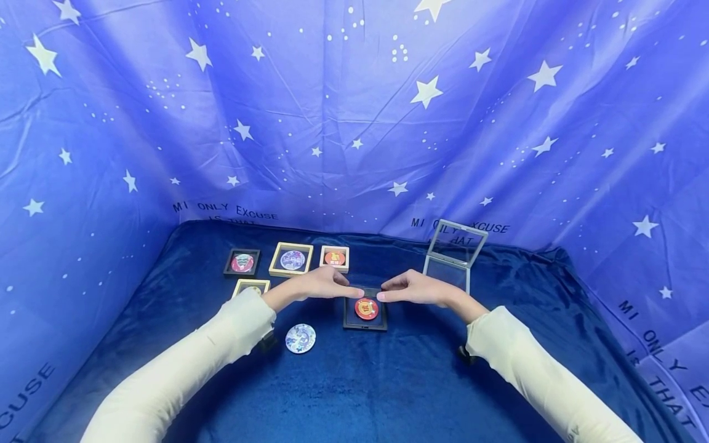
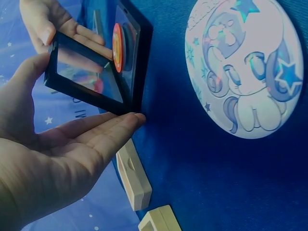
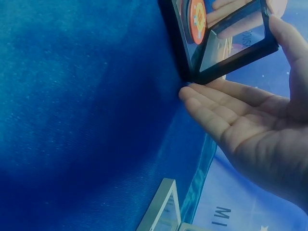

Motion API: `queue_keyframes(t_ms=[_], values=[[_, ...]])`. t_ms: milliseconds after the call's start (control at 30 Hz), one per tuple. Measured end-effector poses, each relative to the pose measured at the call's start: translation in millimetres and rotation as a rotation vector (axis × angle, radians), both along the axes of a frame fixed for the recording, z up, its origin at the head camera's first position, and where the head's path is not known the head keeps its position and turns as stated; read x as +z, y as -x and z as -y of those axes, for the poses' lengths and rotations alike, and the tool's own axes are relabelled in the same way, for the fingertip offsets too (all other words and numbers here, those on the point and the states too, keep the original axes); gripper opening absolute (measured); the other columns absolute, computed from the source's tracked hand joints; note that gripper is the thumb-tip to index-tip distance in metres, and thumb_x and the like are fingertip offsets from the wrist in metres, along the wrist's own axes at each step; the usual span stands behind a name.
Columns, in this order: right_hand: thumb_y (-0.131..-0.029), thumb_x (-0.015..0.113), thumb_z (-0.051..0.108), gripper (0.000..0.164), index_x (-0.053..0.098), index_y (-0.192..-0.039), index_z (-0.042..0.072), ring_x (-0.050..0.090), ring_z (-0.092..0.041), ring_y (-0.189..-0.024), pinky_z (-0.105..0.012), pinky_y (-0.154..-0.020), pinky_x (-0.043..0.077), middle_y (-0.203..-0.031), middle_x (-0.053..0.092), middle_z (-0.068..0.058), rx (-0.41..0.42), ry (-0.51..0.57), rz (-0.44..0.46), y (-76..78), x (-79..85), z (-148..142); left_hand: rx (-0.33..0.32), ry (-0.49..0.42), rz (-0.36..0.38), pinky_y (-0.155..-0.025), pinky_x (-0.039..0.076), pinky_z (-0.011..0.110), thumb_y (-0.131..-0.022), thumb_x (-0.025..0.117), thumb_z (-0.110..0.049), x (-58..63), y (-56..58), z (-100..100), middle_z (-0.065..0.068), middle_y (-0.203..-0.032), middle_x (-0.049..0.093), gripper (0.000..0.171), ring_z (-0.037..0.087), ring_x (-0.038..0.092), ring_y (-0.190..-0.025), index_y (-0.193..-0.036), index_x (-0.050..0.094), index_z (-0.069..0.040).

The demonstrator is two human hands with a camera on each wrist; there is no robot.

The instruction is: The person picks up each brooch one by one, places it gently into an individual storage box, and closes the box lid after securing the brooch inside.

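A black square display case (image 1: 364,327) stands on the blue cloth with its lid raised. On its clear film inside lies a red round badge (image 1: 366,309) with gold lettering. My left hand (image 1: 321,284) holds the lid (image 2: 86,91) from the left, thumb on its upper edge and fingertips down by the hinge. From the opposite side my right hand (image 3: 250,113) grips the same lid in a like way, thumb at the top corner. A white round badge (image 2: 240,72) with a purple-blue pony lies loose near my left wrist.
Behind my left arm lie a black case (image 1: 257,259) with a red badge, a larger wooden frame (image 1: 288,273), a small wooden frame (image 1: 343,269), and another frame partly covered by my sleeve. A grey case (image 1: 478,249) stands unfolded at back right. Starry curtain (image 1: 354,92) surrounds the cloth.
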State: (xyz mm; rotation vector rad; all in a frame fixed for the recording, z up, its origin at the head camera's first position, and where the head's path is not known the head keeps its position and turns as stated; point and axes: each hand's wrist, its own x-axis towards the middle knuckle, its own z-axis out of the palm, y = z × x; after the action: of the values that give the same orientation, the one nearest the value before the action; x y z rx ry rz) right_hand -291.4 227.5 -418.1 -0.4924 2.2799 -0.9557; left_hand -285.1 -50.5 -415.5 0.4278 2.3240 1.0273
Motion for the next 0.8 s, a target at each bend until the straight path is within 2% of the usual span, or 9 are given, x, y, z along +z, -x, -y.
queue_keyframes(t_ms=[133, 233, 300, 333, 400, 467, 567, 633, 800], values=[[-0.092, 0.071, 0.049, 0.074, 0.054, -0.144, -0.001, 0.054, -0.035, -0.137, -0.052, -0.11, 0.045, -0.145, 0.058, -0.022, 0.004, 0.018, -0.026, -3.3, -0.7, 0, -0.03, -0.01, -0.033, -0.111, 0.046, 0.048, -0.089, 0.073, -0.051, -1.9, -1.6, 0, 0.017, -0.144, 0.06, 0.077, 0.031, 0.056, -0.135, -0.141, 0.056, 0.003], [-0.09, 0.074, 0.049, 0.077, 0.054, -0.143, -0.003, 0.057, -0.035, -0.135, -0.051, -0.109, 0.047, -0.143, 0.059, -0.023, 0.001, 0.027, -0.048, -5.9, -1.0, 1, -0.054, -0.024, -0.067, -0.106, 0.05, 0.045, -0.088, 0.075, -0.047, -1.9, -3.2, -1, 0.018, -0.14, 0.063, 0.076, 0.027, 0.062, -0.127, -0.139, 0.057, 0.007], [-0.088, 0.076, 0.05, 0.079, 0.054, -0.143, -0.003, 0.057, -0.036, -0.134, -0.051, -0.108, 0.048, -0.142, 0.06, -0.023, -0.004, 0.025, -0.065, -7.3, -1.9, 1, -0.087, -0.042, -0.096, -0.089, 0.057, 0.035, -0.088, 0.076, -0.043, -2.8, -3.4, -1, 0.011, -0.117, 0.074, 0.064, 0.018, 0.069, -0.101, -0.128, 0.066, 0.006], [-0.087, 0.077, 0.049, 0.079, 0.055, -0.143, -0.003, 0.058, -0.036, -0.134, -0.051, -0.107, 0.048, -0.142, 0.06, -0.023, -0.007, 0.024, -0.072, -8.0, -2.2, 1, -0.104, -0.047, -0.112, -0.08, 0.056, 0.03, -0.088, 0.077, -0.042, -3.2, -3.6, -1, 0.007, -0.105, 0.075, 0.059, 0.014, 0.067, -0.089, -0.122, 0.069, 0.006], [-0.087, 0.078, 0.048, 0.079, 0.055, -0.142, -0.004, 0.058, -0.036, -0.133, -0.051, -0.106, 0.049, -0.141, 0.06, -0.023, -0.011, 0.019, -0.089, -9.5, -2.8, 1, -0.127, -0.057, -0.144, -0.068, 0.049, 0.023, -0.087, 0.077, -0.04, -3.6, -4.1, -1, 0.002, -0.09, 0.072, 0.053, 0.008, 0.06, -0.074, -0.114, 0.071, 0.005], [-0.085, 0.08, 0.047, 0.078, 0.056, -0.141, -0.003, 0.059, -0.036, -0.132, -0.051, -0.105, 0.05, -0.14, 0.062, -0.023, -0.014, 0.009, -0.114, -10.8, -3.6, 2, -0.152, -0.06, -0.169, -0.058, 0.036, 0.021, -0.087, 0.077, -0.038, -5.0, -4.0, -1, -0.003, -0.073, 0.06, 0.046, 0.007, 0.047, -0.061, -0.105, 0.073, 0.003], [-0.084, 0.082, 0.046, 0.078, 0.058, -0.14, -0.004, 0.061, -0.036, -0.129, -0.05, -0.103, 0.052, -0.138, 0.063, -0.022, -0.013, 0.001, -0.142, -12.3, -4.7, 3, -0.159, -0.052, -0.186, -0.056, 0.036, 0.021, -0.086, 0.078, -0.039, -5.7, -5.1, -1, -0.004, -0.069, 0.057, 0.051, 0.006, 0.044, -0.058, -0.111, 0.072, 0.005], [-0.083, 0.082, 0.046, 0.078, 0.058, -0.139, -0.004, 0.062, -0.035, -0.128, -0.05, -0.103, 0.052, -0.136, 0.064, -0.022, -0.01, -0.005, -0.16, -12.9, -5.6, 4, -0.167, -0.047, -0.193, -0.054, 0.033, 0.022, -0.086, 0.079, -0.039, -7.4, -5.1, -1, -0.006, -0.063, 0.048, 0.05, 0.008, 0.04, -0.053, -0.11, 0.072, 0.005], [-0.083, 0.083, 0.045, 0.078, 0.059, -0.138, -0.004, 0.063, -0.035, -0.126, -0.049, -0.101, 0.053, -0.136, 0.065, -0.022, -0.004, -0.005, -0.178, -14.1, -7.4, 4, -0.153, -0.023, -0.207, -0.059, 0.039, 0.022, -0.085, 0.08, -0.039, -10.1, -5.9, -2, -0.004, -0.069, 0.056, 0.065, 0.009, 0.047, -0.058, -0.125, 0.066, 0.01]])
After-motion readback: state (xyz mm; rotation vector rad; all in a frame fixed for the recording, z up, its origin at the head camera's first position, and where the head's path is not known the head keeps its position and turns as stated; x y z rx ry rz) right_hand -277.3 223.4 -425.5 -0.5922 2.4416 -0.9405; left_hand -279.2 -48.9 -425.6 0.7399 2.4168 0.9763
